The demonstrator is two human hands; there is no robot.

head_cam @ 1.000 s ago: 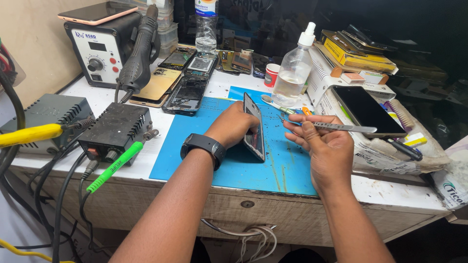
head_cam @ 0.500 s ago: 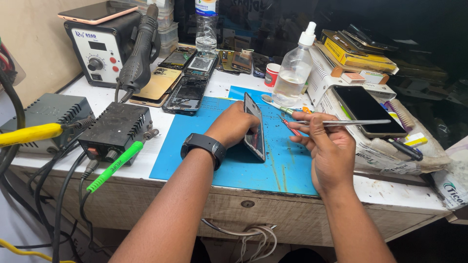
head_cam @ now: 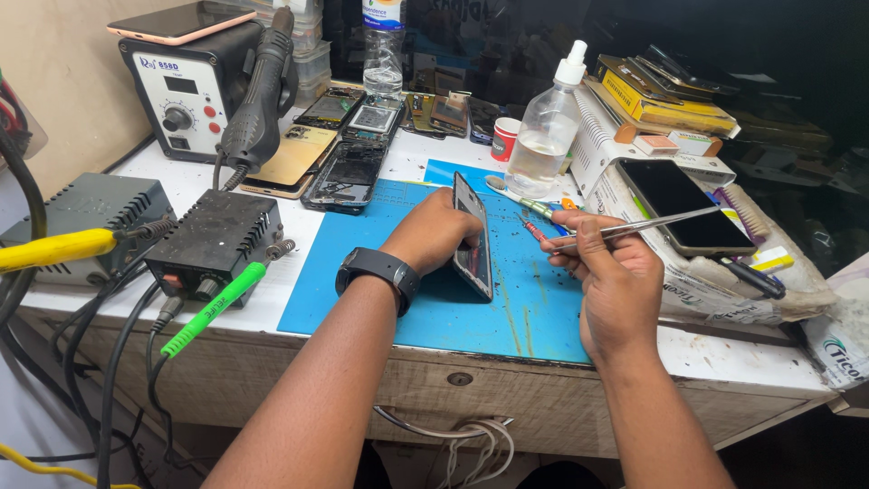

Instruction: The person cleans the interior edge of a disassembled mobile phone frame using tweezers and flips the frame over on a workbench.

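My left hand (head_cam: 434, 234), with a black watch (head_cam: 378, 272) on the wrist, grips a dark phone (head_cam: 472, 239) and stands it on its long edge on the blue work mat (head_cam: 425, 312). My right hand (head_cam: 608, 272) hovers just right of the phone and pinches silver tweezers (head_cam: 647, 225). The tweezers lie nearly level, one end close to the phone and the other reaching right over a second black phone (head_cam: 681, 204).
A clear squeeze bottle (head_cam: 543, 136) and a small red cup (head_cam: 503, 139) stand behind the mat. Opened phones (head_cam: 346, 174) lie at the back left beside a hot-air station (head_cam: 195, 89). Black power boxes (head_cam: 213, 237) with cables fill the left. Boxes (head_cam: 665, 100) pile up at right.
My right hand has lifted a little and moved slightly toward the phone, with the tweezers tilting up at the right end. My left hand and the phone stay put.
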